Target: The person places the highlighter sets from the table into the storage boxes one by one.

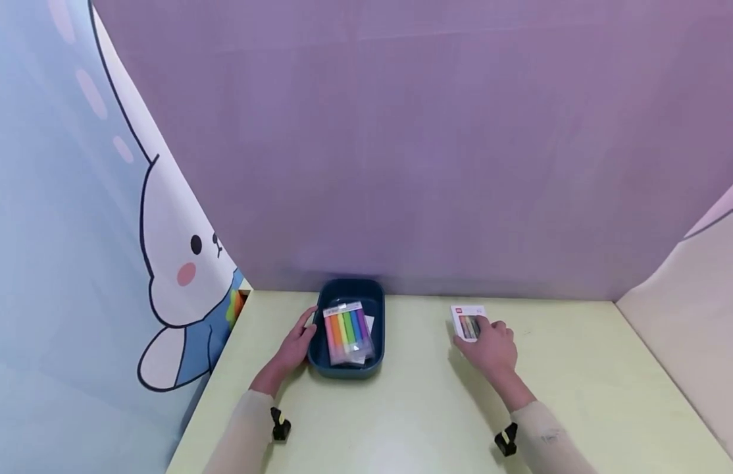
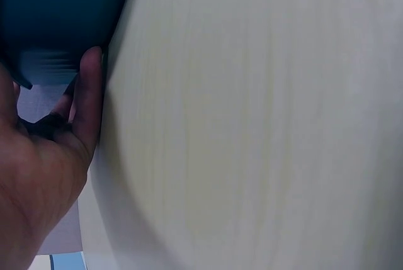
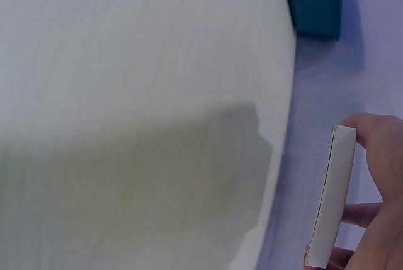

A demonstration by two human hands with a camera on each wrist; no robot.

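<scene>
A dark blue plastic bin (image 1: 346, 373) stands near the back of the table. In it lies a clear pack of rainbow-coloured markers (image 1: 346, 329), partly over something white (image 1: 369, 322). My left hand (image 1: 295, 343) rests against the bin's left side with fingers fairly straight; in the left wrist view a fingertip touches the bin's outer wall (image 2: 56, 18). To the right, my right hand (image 1: 491, 347) holds a small white crayon box (image 1: 466, 312) with coloured sticks on its front. The right wrist view shows this box edge-on, raised off the table, between thumb and fingers.
The pale yellow table (image 1: 414, 408) meets a purple backdrop (image 1: 402, 164) behind the bin. A blue cloth with a cartoon rabbit (image 1: 177, 263) hangs at the left, and a pale printed cloth (image 1: 698, 309) at the right.
</scene>
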